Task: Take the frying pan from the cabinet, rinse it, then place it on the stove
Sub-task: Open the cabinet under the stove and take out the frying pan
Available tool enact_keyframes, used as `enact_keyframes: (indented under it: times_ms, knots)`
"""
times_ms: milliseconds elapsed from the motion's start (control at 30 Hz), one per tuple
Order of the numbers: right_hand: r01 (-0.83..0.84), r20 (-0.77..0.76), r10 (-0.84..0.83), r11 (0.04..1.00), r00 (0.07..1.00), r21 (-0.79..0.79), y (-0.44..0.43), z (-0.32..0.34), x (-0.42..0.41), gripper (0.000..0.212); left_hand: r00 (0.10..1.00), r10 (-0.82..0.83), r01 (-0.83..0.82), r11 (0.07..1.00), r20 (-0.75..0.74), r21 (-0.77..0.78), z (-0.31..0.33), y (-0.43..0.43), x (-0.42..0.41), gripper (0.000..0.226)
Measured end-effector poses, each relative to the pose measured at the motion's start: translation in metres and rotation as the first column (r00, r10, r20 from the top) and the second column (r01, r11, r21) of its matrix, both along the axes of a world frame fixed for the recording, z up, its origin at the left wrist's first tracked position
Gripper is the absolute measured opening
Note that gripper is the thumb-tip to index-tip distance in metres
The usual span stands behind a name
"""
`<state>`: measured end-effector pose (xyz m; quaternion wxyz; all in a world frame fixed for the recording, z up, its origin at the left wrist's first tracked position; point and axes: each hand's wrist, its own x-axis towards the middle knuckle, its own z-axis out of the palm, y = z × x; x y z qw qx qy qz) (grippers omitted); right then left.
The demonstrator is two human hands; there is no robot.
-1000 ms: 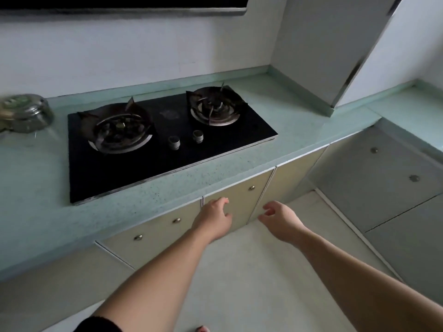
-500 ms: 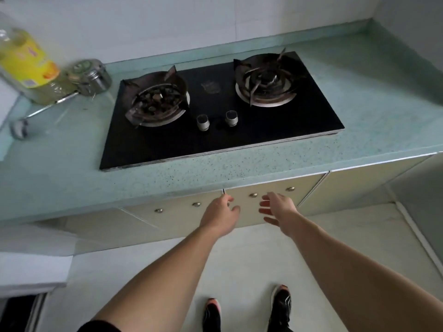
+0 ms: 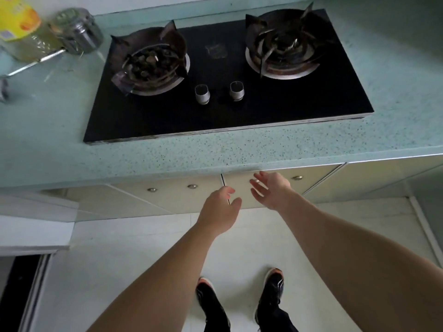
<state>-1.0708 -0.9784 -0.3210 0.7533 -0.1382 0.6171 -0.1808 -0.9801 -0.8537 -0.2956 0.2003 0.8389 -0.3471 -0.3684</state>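
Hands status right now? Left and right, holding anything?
Left hand: open, loosely curled, holding nothing.
Right hand: open, fingers spread, holding nothing.

Surface (image 3: 239, 152): pale green speckled stone running the full width, with a matching upstand (image 3: 134, 16) at the back where it meets a white wall (image 3: 155, 2). The front edge overhangs the cabinet (image 3: 172, 197), which has cream doors, each fitted with a small round metal knob (image 3: 192, 186). A narrow dark gap (image 3: 223, 179) separates two doors at centre. Floor (image 3: 119, 259): pale, glossy tiles with faint joint lines. Lower left: a white ledge (image 3: 31, 233) projects over a dark opening (image 3: 16, 291) with a metal edge; its contents cannot be made out. Light is dim, cool and even, with a soft shadow beneath the surface edge.
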Motion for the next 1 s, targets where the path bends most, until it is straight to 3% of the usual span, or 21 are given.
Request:
enact_keyframes:
  times_ms: [700, 1000]
  knots:
    - [0.044, 0.191, -0.047, 0.999, 0.98, 0.022, 0.006, -0.008, 0.011, 0.014, 0.999, 0.013, -0.013, 1.0, -0.053, 0.006, -0.004, 0.018, 0.008, 0.038]
    - [-0.013, 0.235, 0.002, 0.999, 0.972, 0.048, 0.019, -0.011, -0.006, 0.018, 0.999, 0.014, -0.009, 0.993, 0.037, -0.119, 0.011, 0.011, 0.004, 0.03]
